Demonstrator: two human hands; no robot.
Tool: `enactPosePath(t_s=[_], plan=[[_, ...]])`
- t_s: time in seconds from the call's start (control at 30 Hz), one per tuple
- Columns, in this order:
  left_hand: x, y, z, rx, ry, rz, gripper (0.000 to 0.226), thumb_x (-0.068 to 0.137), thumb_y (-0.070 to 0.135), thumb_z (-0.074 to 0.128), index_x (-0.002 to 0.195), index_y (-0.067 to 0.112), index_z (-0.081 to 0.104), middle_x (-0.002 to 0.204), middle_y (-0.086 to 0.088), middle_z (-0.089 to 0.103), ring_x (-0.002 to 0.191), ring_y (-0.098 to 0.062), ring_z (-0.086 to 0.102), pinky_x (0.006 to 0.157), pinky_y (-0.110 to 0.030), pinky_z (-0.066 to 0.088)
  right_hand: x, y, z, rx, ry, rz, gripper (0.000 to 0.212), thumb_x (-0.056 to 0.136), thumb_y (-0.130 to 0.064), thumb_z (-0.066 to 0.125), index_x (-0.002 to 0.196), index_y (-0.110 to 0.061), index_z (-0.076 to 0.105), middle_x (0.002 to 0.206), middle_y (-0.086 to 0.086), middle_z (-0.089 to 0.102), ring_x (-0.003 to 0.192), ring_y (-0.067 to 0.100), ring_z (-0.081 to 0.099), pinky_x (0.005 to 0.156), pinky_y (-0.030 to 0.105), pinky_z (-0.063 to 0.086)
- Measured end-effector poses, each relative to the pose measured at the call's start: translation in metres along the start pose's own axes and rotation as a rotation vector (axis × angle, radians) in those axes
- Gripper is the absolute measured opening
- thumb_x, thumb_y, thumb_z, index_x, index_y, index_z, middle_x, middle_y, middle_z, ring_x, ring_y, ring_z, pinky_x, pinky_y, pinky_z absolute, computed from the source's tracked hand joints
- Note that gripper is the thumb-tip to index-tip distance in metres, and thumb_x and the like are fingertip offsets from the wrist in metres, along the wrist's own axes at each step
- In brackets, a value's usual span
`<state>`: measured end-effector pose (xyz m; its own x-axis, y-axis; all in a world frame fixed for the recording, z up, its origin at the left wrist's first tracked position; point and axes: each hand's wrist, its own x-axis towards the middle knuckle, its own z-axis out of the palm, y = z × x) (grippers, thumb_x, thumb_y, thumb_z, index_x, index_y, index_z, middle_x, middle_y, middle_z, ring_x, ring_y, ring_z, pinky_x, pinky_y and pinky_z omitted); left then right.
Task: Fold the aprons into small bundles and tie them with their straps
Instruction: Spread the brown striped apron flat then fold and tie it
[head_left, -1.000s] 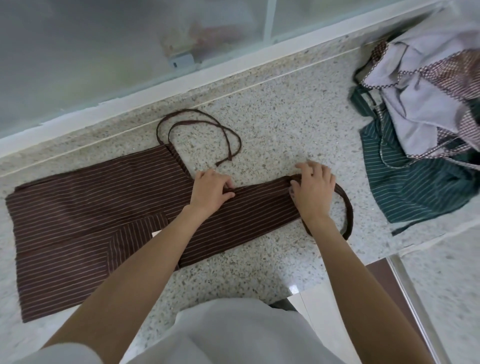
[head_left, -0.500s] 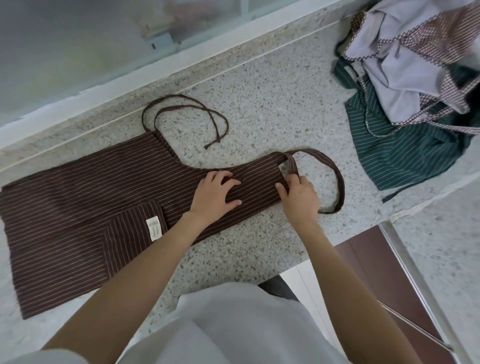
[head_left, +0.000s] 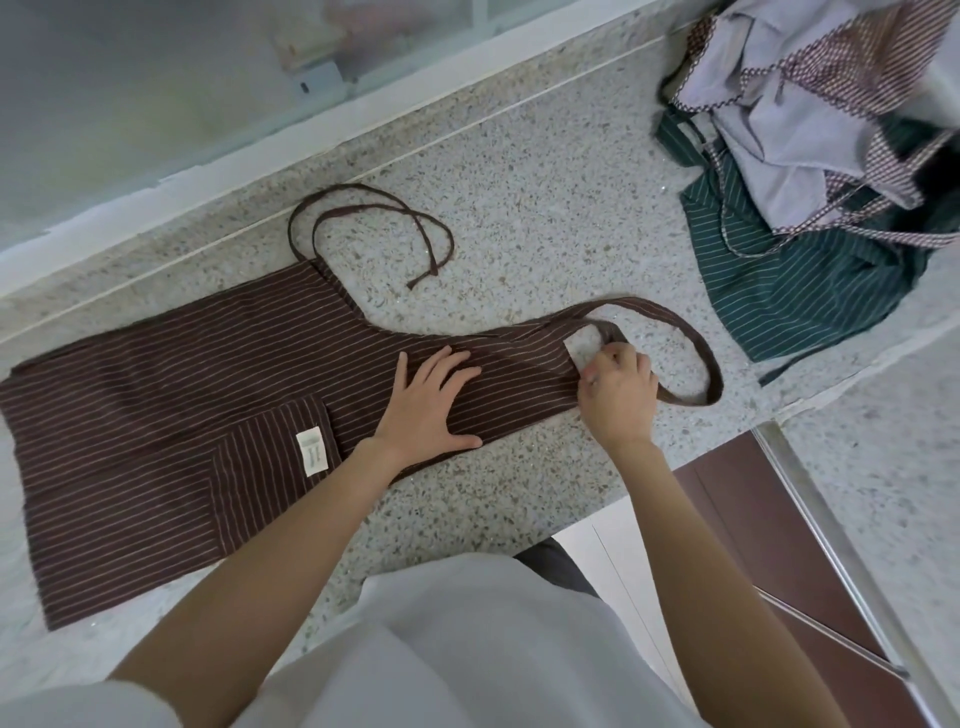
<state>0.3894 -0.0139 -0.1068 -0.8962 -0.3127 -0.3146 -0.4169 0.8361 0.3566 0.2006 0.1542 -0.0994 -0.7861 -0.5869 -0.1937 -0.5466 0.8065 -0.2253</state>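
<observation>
Head view: left hand (head_left: 434, 400) flat on striped brown apron (head_left: 156, 405); right hand's (head_left: 618, 397) grip pinches its neck strap (head_left: 698, 353).

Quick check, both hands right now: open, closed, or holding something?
Left hand: open, fingers spread, pressing flat on the brown striped apron.
Right hand: closed, fingers curled at the apron's bib edge by the neck strap.
</observation>
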Motion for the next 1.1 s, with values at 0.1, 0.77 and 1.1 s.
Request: enactPosePath(t_s=[0.1, 0.77, 1.1], plan=[[-0.016, -0.010, 0.004, -0.063, 0.045, 0.096, 0.064, 0.077, 0.053, 0.066, 0.132, 0.029, 0.045, 0.139, 0.006, 0.040, 0.139, -0.014, 0.021, 0.115, -0.050, -0.007, -0.006, -0.004, 0.002, -0.038, 0.103, -0.063, 0.013, 0.079, -0.005, 0.059, 0.092, -0.002, 0.061, 0.107, 0.018, 0.057, 0.094, 0.038, 0.051, 0.079, 0.046, 0.043], [-0.265, -0.131, 0.031, -0.195, 0.281, -0.598, 0.058, 0.081, 0.051, 0.060, 0.133, 0.029, 0.048, 0.142, 0.006, 0.041, 0.135, -0.022, 0.030, 0.110, -0.051, 0.026, -0.124, -0.212, 0.070, -0.269, -0.208, -1.252, 0.044, 0.072, -0.031, 0.076, 0.114, -0.025, 0.064, 0.132, 0.010, 0.055, 0.125, 0.031, 0.049, 0.103, 0.054, 0.038], [-0.310, -0.160, 0.014, -0.188, 0.407, -0.648, 0.025, 0.095, 0.025, 0.051, 0.117, 0.022, 0.060, 0.099, -0.004, 0.069, 0.088, -0.026, 0.066, 0.070, -0.033, 0.046, -0.137, -0.241, 0.053, -0.182, -0.182, -1.020, 0.020, 0.078, -0.013, 0.070, 0.091, -0.005, 0.057, 0.055, 0.001, 0.054, 0.036, 0.019, 0.048, 0.034, 0.021, 0.020]])
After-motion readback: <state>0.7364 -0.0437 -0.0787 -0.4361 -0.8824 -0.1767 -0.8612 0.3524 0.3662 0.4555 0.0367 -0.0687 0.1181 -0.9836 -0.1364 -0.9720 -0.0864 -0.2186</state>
